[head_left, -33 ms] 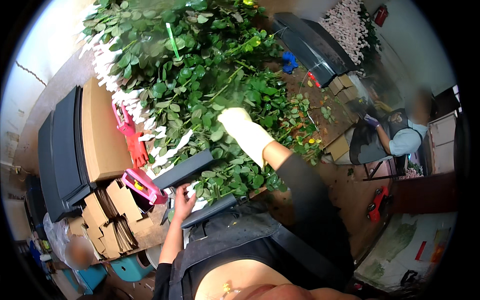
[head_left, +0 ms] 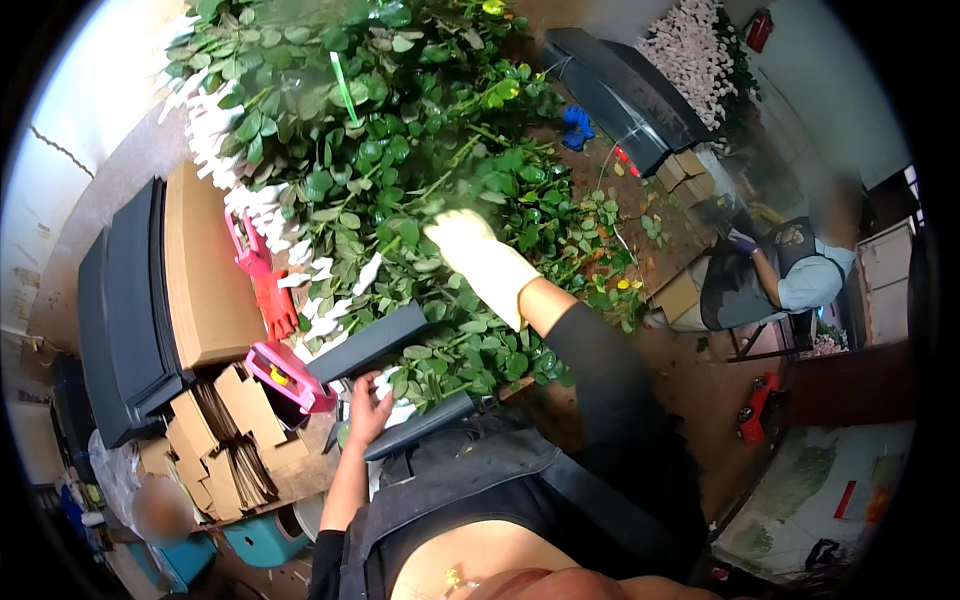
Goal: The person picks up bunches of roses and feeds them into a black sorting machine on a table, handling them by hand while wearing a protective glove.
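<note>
A big heap of green leafy flower stems (head_left: 380, 130) covers the bench ahead of me, with white wrapped flower heads (head_left: 215, 130) along its left edge. My right hand (head_left: 470, 245), in a pale glove, reaches into the heap and is closed around a leafy stem. My left hand (head_left: 368, 410) is bare and rests between two dark grey bars (head_left: 370, 340), close to my dark apron; its grip is unclear.
Pink tools (head_left: 285, 375) and a red glove (head_left: 278, 305) lie left of the heap, beside a brown cardboard sheet (head_left: 205, 270) and black bins (head_left: 130, 310). Folded cardboard (head_left: 220, 440) is stacked below. Another person (head_left: 780, 275) sits at right. A black bin (head_left: 620, 90) stands behind.
</note>
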{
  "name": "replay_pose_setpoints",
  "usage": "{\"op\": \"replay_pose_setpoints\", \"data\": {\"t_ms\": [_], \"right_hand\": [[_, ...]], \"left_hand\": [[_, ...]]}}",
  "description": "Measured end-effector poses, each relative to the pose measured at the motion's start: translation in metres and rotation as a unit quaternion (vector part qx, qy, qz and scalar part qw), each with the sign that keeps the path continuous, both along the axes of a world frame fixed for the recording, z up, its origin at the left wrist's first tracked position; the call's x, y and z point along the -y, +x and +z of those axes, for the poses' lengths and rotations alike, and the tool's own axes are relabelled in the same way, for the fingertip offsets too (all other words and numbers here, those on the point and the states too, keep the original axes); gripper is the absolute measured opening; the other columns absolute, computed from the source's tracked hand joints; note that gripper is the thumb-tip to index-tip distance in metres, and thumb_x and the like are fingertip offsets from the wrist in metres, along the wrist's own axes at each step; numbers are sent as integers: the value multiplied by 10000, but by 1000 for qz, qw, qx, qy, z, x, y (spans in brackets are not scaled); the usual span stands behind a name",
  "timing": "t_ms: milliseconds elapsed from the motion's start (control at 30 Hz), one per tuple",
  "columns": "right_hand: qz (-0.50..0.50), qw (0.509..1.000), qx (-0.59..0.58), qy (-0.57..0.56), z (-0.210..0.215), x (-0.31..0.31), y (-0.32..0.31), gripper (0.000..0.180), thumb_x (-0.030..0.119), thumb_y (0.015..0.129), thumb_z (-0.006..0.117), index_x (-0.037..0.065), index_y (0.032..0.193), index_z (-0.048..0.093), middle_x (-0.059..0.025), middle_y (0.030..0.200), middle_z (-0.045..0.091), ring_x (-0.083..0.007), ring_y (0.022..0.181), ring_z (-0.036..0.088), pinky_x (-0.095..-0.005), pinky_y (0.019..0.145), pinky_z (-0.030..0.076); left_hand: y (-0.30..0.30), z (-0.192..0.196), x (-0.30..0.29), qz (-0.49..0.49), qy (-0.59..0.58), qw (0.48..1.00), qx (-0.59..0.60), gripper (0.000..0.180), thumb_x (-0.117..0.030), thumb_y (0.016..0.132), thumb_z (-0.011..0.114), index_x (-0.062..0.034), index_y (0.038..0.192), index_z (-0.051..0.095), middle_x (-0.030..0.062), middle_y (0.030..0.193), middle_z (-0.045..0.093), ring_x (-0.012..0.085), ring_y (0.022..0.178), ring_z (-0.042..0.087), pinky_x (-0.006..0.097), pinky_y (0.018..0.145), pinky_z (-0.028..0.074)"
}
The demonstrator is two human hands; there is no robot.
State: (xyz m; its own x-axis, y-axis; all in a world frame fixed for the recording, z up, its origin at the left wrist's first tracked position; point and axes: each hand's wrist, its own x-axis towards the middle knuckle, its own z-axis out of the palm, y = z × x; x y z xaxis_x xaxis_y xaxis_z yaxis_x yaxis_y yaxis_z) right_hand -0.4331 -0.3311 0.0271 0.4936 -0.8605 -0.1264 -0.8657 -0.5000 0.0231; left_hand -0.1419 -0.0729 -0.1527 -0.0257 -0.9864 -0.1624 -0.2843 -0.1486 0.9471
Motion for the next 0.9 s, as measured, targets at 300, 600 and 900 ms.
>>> {"op": "replay_pose_setpoints", "data": {"t_ms": [300,600,900], "right_hand": [[3,987,159,27,-3,74,9,519,266,888,618,110,1381,585,-168,1311,654,-338,1186,626,-456,983,503],[23,976,-167,136,14,46,5,205,166,893,616,127,1029,764,-157,1185,710,-295,1110,673,-432,995,516],[19,995,-54,-81,12,16,-15,205,197,788,672,105,952,754,-76,1301,669,-249,1250,574,-461,1190,293]], "left_hand": [[0,2,1,-11,-12,1000,26,527,-88,850,771,-33,1311,521,131,1197,583,238,1024,628,352,821,566],[-7,22,0,-9,-31,997,64,513,-87,837,776,-31,1292,546,144,1191,575,260,1010,631,348,806,588],[-7,21,1,-5,-30,998,58,510,-92,837,775,-28,1292,554,152,1184,575,262,1006,628,342,797,587]]}}
